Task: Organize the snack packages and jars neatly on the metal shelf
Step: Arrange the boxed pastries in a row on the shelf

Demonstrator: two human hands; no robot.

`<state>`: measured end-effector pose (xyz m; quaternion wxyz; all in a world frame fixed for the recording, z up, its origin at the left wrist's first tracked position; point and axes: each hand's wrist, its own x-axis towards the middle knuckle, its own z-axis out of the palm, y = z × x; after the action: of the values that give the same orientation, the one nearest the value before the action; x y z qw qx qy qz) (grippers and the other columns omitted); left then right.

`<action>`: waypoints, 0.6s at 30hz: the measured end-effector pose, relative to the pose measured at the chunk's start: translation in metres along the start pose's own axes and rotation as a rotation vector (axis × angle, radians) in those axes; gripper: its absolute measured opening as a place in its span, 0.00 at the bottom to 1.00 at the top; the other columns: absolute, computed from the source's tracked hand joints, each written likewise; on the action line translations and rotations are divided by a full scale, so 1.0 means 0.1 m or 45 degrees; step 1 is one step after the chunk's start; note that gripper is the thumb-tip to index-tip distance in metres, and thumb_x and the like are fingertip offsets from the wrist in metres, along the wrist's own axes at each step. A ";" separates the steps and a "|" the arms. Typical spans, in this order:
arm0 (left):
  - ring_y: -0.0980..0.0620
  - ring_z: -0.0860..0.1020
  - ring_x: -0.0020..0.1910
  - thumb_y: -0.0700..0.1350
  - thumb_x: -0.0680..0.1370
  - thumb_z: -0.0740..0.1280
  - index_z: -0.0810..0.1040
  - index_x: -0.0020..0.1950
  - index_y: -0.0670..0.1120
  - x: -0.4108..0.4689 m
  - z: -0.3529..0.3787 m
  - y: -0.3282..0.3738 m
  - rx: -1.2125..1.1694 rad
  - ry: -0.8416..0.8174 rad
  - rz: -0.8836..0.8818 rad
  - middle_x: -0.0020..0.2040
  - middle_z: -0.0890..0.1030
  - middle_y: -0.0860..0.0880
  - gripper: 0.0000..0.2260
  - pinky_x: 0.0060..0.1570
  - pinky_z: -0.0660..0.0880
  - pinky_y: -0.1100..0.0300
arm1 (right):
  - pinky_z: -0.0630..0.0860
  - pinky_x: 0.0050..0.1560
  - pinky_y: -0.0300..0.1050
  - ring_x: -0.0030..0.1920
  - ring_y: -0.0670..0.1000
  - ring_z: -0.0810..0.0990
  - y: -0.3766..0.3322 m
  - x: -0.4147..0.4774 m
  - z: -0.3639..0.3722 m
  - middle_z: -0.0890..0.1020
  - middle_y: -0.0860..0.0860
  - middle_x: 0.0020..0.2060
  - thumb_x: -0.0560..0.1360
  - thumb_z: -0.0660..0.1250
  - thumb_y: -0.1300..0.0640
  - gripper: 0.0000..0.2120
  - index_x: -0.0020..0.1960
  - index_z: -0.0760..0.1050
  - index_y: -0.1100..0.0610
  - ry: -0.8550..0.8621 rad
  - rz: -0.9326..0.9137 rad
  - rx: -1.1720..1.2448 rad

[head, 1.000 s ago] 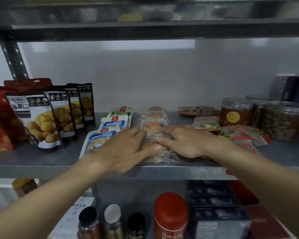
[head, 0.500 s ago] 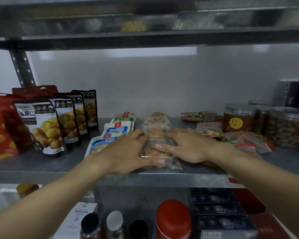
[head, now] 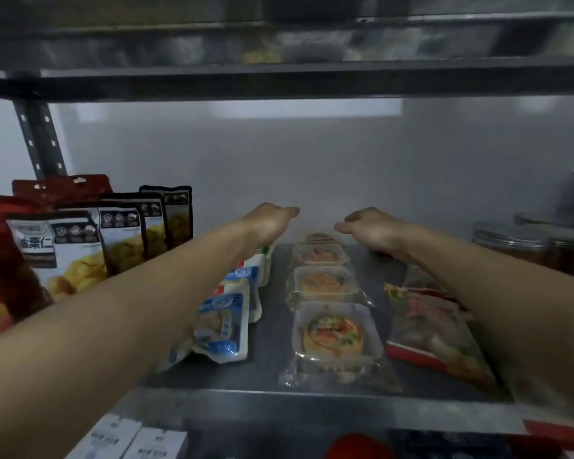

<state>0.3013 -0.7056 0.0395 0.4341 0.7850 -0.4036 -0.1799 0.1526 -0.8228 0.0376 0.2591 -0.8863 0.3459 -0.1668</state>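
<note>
Trays (head: 325, 283) lie between left hand (head: 269, 222) and right hand (head: 373, 230).

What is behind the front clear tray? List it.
Three more clear trays run back toward the wall, the rearmost between left hand and right hand; its far end is blurred.

The metal shelf (head: 272, 326) is dull, dark grey. The upright pouches (head: 63, 253) are black and white with pictured yellow kernels, and the bags (head: 0, 276) beside them are red, dotted yellow. The flat packets (head: 224, 323) are white with blue labels. The clear trays (head: 333, 332) show orange-yellow pastries. The jars (head: 511, 235) have silver lids.
</note>
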 end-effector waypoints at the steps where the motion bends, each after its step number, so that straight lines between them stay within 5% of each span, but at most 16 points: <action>1: 0.45 0.74 0.57 0.56 0.81 0.58 0.68 0.71 0.41 0.10 0.01 0.00 -0.089 -0.025 -0.060 0.62 0.74 0.43 0.24 0.57 0.71 0.57 | 0.67 0.66 0.48 0.67 0.58 0.72 0.00 0.10 0.02 0.73 0.59 0.68 0.81 0.61 0.50 0.23 0.67 0.72 0.66 0.008 0.021 0.018; 3: 0.48 0.71 0.43 0.56 0.82 0.56 0.68 0.71 0.41 0.29 0.05 -0.01 -0.212 -0.055 -0.116 0.52 0.73 0.44 0.24 0.41 0.68 0.59 | 0.65 0.68 0.48 0.69 0.58 0.70 -0.01 0.29 0.05 0.71 0.58 0.70 0.82 0.59 0.49 0.24 0.70 0.69 0.66 -0.002 0.049 0.029; 5: 0.49 0.67 0.39 0.59 0.81 0.55 0.67 0.72 0.42 0.45 0.10 -0.03 -0.265 -0.079 -0.147 0.50 0.71 0.43 0.26 0.36 0.65 0.60 | 0.64 0.70 0.47 0.71 0.57 0.68 -0.03 0.45 0.10 0.67 0.58 0.73 0.83 0.57 0.50 0.25 0.73 0.66 0.66 -0.025 0.075 0.031; 8: 0.46 0.73 0.53 0.63 0.81 0.50 0.61 0.76 0.45 0.59 0.18 -0.04 -0.256 -0.142 -0.189 0.68 0.69 0.42 0.30 0.46 0.70 0.57 | 0.62 0.71 0.47 0.72 0.58 0.66 -0.04 0.62 0.16 0.64 0.59 0.75 0.84 0.53 0.51 0.25 0.75 0.61 0.66 -0.063 0.099 0.007; 11: 0.43 0.62 0.73 0.61 0.82 0.47 0.56 0.78 0.48 0.66 0.22 -0.05 -0.178 -0.158 -0.157 0.77 0.58 0.44 0.29 0.66 0.65 0.50 | 0.63 0.69 0.46 0.72 0.58 0.66 -0.03 0.74 0.24 0.65 0.59 0.74 0.84 0.54 0.52 0.24 0.75 0.61 0.65 -0.105 0.113 0.006; 14: 0.43 0.60 0.75 0.64 0.80 0.45 0.55 0.78 0.48 0.71 0.21 -0.12 -0.140 -0.182 -0.176 0.78 0.57 0.46 0.31 0.69 0.61 0.50 | 0.66 0.66 0.45 0.71 0.57 0.68 0.00 0.81 0.32 0.66 0.56 0.73 0.84 0.55 0.50 0.24 0.74 0.63 0.63 -0.171 0.151 -0.009; 18: 0.44 0.65 0.72 0.67 0.78 0.43 0.61 0.76 0.40 0.72 0.23 -0.19 -0.196 -0.286 -0.242 0.73 0.67 0.44 0.38 0.65 0.65 0.54 | 0.70 0.52 0.44 0.57 0.55 0.77 0.03 0.87 0.41 0.77 0.58 0.64 0.81 0.59 0.50 0.21 0.66 0.72 0.64 -0.156 0.196 -0.015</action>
<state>0.3399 -0.7687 0.0155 0.4262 0.7590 -0.3587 -0.3370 0.2317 -0.8711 0.0127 0.2866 -0.8671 0.3975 -0.0898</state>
